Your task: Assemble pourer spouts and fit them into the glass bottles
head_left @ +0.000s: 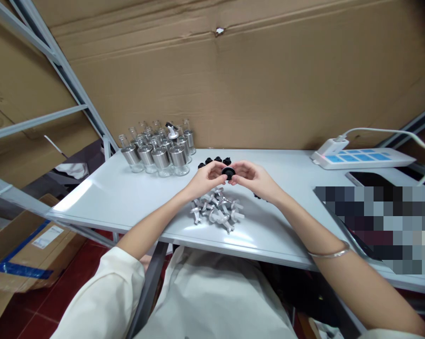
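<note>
Between the fingertips of my left hand [208,178] and my right hand [253,178] is a small round black cap [228,173], its flat side with a pale rim facing up. Both hands pinch it from opposite sides above the table. Just below them lies a loose pile of silver and white pour spouts [217,209]. More black caps [218,160] sit in a group behind my left hand, and a few dark pieces show partly behind my right wrist. To the left stand several glass bottles [162,160] with metal sleeves; one carries a spout with a black top [172,131].
The white table [109,197] backs onto a cardboard wall [233,84]. At the right are a power strip [364,157] with a plugged-in charger [334,147], a phone [367,179] and a blurred-out item. An open cardboard box [39,254] stands on the floor at the left.
</note>
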A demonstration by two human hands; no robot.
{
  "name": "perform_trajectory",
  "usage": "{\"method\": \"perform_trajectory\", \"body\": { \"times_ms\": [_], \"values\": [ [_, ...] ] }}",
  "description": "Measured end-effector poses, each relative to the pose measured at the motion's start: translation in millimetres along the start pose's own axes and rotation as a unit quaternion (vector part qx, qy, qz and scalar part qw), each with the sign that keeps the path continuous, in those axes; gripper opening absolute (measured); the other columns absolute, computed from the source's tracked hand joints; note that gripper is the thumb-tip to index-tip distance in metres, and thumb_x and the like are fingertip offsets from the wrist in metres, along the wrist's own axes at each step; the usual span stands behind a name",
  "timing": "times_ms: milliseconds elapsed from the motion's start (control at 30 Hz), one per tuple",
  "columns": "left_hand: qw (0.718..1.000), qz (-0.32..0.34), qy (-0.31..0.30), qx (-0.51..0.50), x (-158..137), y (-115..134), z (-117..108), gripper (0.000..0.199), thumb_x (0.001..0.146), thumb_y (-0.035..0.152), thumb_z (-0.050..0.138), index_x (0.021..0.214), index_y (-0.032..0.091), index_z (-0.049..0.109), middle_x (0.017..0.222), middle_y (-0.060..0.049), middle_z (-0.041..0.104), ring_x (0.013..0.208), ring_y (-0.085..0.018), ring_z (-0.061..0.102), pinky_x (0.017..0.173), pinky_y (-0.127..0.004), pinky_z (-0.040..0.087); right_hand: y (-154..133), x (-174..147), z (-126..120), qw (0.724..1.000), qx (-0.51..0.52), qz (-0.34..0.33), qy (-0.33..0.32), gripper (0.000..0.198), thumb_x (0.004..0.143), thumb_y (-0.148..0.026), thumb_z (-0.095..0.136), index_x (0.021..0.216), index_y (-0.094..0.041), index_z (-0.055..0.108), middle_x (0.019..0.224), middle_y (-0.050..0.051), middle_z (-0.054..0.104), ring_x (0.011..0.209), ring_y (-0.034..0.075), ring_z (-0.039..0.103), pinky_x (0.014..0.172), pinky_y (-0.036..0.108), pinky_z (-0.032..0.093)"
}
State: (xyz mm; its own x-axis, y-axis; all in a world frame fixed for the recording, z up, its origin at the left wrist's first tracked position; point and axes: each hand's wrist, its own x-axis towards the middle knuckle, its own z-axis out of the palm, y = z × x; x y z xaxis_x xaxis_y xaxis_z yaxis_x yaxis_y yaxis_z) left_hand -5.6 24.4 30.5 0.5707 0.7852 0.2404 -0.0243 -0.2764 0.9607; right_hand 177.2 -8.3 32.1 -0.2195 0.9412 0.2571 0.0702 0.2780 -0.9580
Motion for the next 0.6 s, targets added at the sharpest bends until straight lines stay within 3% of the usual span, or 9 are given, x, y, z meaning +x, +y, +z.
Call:
{"method": "perform_trajectory", "body": {
  "times_ms": [300,600],
  "values": [
    [0.994,0.051,-0.006,0.094,-3.9,3.0,1.9,0.022,0.071,0.018,0.063,0.087,0.015,0.048,0.078,0.001,0.057,0.069,-0.009,0.054,0.068,-0.022,0.044,-1.2,-3.7,2.8,0.998,-0.058,-0.004,-0.015,0.023,0.066,-0.025,0.069,0.085,-0.019,0.057,0.076,0.0,0.063,0.067,0.014,0.059,0.068,0.03,0.048],
    [0.986,0.089,-0.009,0.142,-4.9,0.1,3.3,0.02,0.067,0.017,0.057,0.084,0.016,0.046,0.071,0.003,0.051,0.063,-0.008,0.047,0.063,-0.022,0.04,-0.6,-4.7,2.2,0.992,-0.117,-0.041,-0.024,0.02,0.063,-0.015,0.061,0.081,-0.02,0.056,0.074,-0.002,0.058,0.065,0.012,0.052,0.066,0.027,0.044]
  ]
}}
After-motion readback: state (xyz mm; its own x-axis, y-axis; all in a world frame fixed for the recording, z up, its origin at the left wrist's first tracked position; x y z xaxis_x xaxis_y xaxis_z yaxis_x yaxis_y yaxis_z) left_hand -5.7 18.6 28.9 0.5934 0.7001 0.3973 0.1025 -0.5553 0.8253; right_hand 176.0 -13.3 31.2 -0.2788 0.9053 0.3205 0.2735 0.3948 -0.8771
